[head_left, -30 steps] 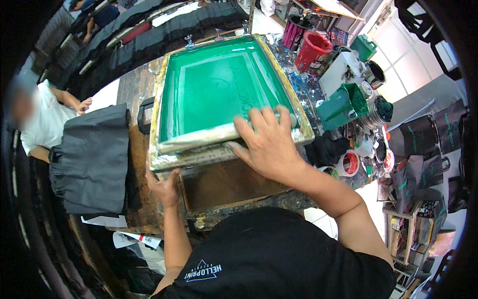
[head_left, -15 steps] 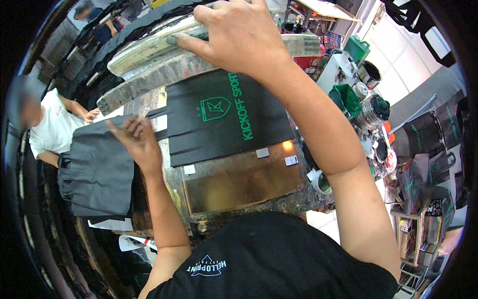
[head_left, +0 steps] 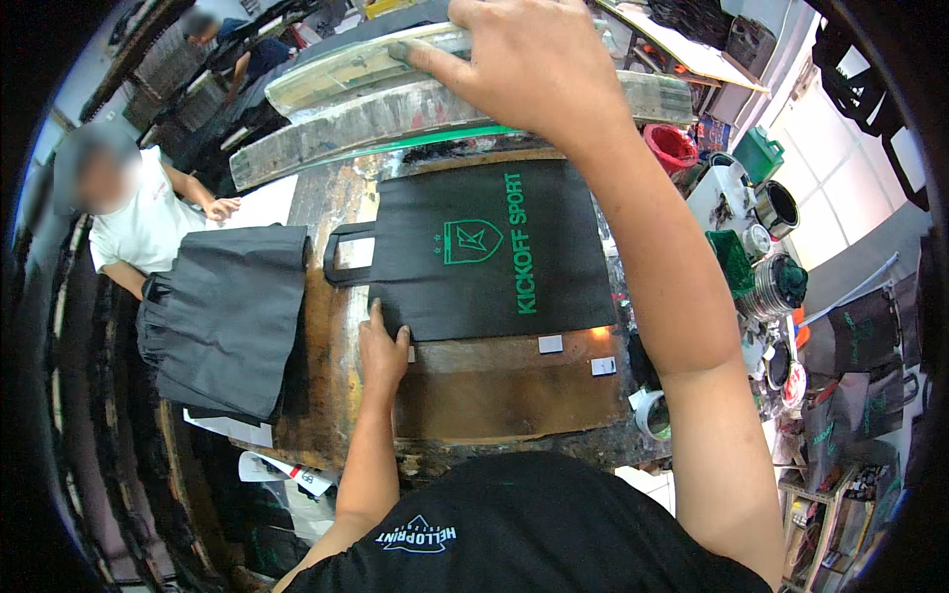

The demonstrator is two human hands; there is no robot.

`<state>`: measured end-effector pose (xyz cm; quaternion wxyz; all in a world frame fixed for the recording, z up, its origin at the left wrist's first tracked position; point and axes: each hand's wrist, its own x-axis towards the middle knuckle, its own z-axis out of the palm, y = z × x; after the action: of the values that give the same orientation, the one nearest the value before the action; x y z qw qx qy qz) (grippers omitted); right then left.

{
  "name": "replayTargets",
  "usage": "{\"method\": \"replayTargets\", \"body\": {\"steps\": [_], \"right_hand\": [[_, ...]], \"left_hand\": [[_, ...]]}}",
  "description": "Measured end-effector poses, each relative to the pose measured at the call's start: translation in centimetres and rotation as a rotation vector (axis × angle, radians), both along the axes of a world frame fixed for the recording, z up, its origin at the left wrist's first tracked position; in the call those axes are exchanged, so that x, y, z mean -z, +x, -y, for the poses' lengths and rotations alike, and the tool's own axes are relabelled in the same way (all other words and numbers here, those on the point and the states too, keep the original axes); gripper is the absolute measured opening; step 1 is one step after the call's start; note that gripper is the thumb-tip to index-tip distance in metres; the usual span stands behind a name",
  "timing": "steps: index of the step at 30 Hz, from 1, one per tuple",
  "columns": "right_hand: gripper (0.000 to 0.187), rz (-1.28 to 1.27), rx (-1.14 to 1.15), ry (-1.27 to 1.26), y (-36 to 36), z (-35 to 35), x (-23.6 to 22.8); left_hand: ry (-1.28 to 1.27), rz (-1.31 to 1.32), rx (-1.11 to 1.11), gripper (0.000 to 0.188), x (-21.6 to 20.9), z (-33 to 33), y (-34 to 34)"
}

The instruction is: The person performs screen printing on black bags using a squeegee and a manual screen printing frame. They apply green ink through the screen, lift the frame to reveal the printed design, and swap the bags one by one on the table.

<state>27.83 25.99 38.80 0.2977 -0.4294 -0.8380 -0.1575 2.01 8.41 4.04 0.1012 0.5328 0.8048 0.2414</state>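
Note:
A black fabric tote bag (head_left: 435,301) with a green crest and green lettering lies flat on a brown board (head_left: 494,405), its handle loop pointing left. My left hand (head_left: 381,354) is at the bag's near left corner, index finger stretched onto the fabric and thumb apart. Above the far side, my right hand (head_left: 544,69) is closed on a pale bar that looks like a squeegee (head_left: 331,81); its fingers are partly cut off by the upper edge. Just below that bar is the raised, stained edge of a printing screen frame (head_left: 326,140), green along its underside.
A stack of black bags (head_left: 232,316) lies to the left beside a person (head_left: 148,217) in a white shirt. Paint cans (head_left: 776,206), a red bucket (head_left: 670,148) and a roll of tape (head_left: 652,415) stand right. Small white tabs (head_left: 551,344) sit on the board.
My left hand has come down and right from above the stack to the bag's corner. The bag's handle, previously partly behind that hand, now shows fully. My right hand still holds the bar.

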Motion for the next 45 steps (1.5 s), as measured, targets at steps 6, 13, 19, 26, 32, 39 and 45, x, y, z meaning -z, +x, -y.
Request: {"method": "replayTargets", "body": {"steps": [6,13,19,26,32,39,45], "right_hand": [[0.055,-0.046,0.034,0.243,0.1,-0.4,2.5],[0.054,-0.085,-0.013,0.273,-0.2,-1.6,2.5],[0.056,-0.044,0.010,0.235,-0.2,-0.9,2.5],[0.058,-0.005,0.031,0.210,-0.5,-0.4,1.8],[0.056,-0.094,-0.050,0.157,-0.7,0.0,1.5],[0.054,-0.004,0.012,0.212,-0.7,0.4,1.7],[0.050,-0.035,-0.002,0.154,-0.3,0.2,1.7]], "left_hand": [[0.335,0.049,0.205,0.049,-2.6,-3.9,-1.7],[0.409,0.606,0.114,0.043,-15.8,-8.2,-9.5],[0.470,0.662,-0.063,0.038,-23.1,-0.5,-19.3],[0.701,0.746,-0.257,0.033,-22.0,7.8,-35.5],[0.554,-0.039,-0.598,0.056,-15.5,23.1,-50.4],[0.772,-0.567,-0.473,0.032,-9.5,17.9,-23.9],[0.850,-0.321,-0.561,0.021,-5.7,19.8,-14.7]]}}
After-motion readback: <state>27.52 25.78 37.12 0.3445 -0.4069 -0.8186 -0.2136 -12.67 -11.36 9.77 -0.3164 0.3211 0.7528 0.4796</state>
